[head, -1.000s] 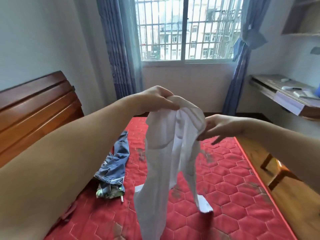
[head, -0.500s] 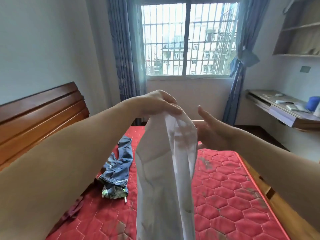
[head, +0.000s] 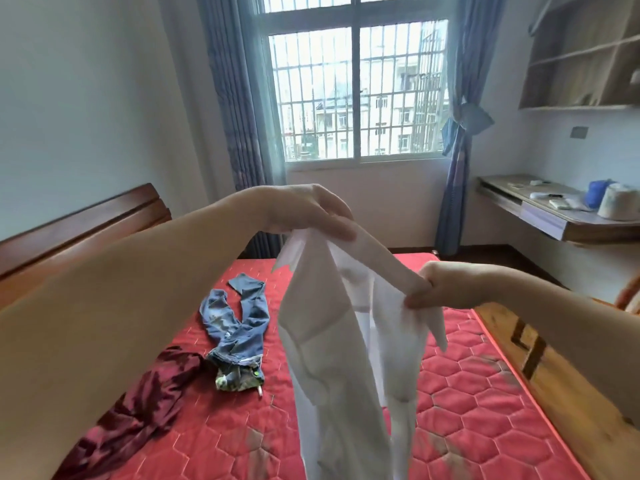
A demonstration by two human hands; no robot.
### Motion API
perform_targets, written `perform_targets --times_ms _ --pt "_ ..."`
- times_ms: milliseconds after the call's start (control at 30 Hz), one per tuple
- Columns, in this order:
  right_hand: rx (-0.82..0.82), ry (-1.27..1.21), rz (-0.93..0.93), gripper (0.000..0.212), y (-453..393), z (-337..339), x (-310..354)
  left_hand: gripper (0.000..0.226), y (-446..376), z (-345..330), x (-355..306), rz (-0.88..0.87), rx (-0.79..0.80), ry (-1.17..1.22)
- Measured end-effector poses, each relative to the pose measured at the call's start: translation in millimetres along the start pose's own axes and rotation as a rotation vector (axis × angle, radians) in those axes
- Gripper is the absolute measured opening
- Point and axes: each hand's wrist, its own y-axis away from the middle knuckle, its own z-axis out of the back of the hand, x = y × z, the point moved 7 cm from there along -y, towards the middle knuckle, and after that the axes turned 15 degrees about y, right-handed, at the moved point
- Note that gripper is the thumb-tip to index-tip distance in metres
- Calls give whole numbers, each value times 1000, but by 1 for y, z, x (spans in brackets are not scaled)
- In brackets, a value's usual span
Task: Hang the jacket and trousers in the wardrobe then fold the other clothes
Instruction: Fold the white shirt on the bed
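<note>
A thin white garment (head: 341,337) hangs in the air over the red quilted mattress (head: 464,386). My left hand (head: 304,211) pinches its top edge high up at the centre. Lower and to the right, my right hand (head: 434,285) grips another part of that top edge, so the cloth is stretched between them and trails down out of the frame. Blue jeans (head: 239,320) lie crumpled on the mattress to the left. A dark red garment (head: 145,400) lies bunched at the near left. No wardrobe is in view.
A wooden headboard (head: 79,230) stands on the left. Ahead is a barred window (head: 356,95) with blue curtains. A wall desk (head: 554,216) with a blue cup and small items is on the right, shelves above it. The wooden bed frame (head: 540,379) runs along the mattress's right side.
My right hand, open beside the cloth half a second ago, now grips the top edge and has pulled it down to the right, spreading the garment. The view has tilted up.
</note>
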Motion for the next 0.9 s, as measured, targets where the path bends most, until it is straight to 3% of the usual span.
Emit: perform_targets --times_ms 167,267,367,467,533,600,700,767,833,900 --pt "-187 340 -145 24 2 49 -21 21 -8 18 22 123 -76 -634" --pt "-162 598 -146 16 2 71 -11 20 -14 34 41 217 -100 -809" --pt "-264 810 -146 18 -2 106 0 13 -21 55 44 211 -154 -890" --pt "-618 1117 -56 20 -6 141 16 11 -32 86 28 72 -299 -1079" --pt "-851 1189 -31 23 -2 159 23 17 -37 109 19 -70 -461 -1210" --pt "-796 1195 -104 19 -8 163 20 18 -44 123 26 -77 -495 -1219" --pt "-331 930 -266 18 -35 146 -7 15 -61 115 54 -44 -228 -1232" --pt "-171 728 -312 20 -49 135 -19 17 -70 112 62 -38 -168 -1194" --pt "-278 718 -300 22 -57 143 -26 21 -77 119 57 -83 -226 -1179" --pt "-493 670 -258 14 -57 155 -30 17 -77 132 44 -227 -393 -1184"
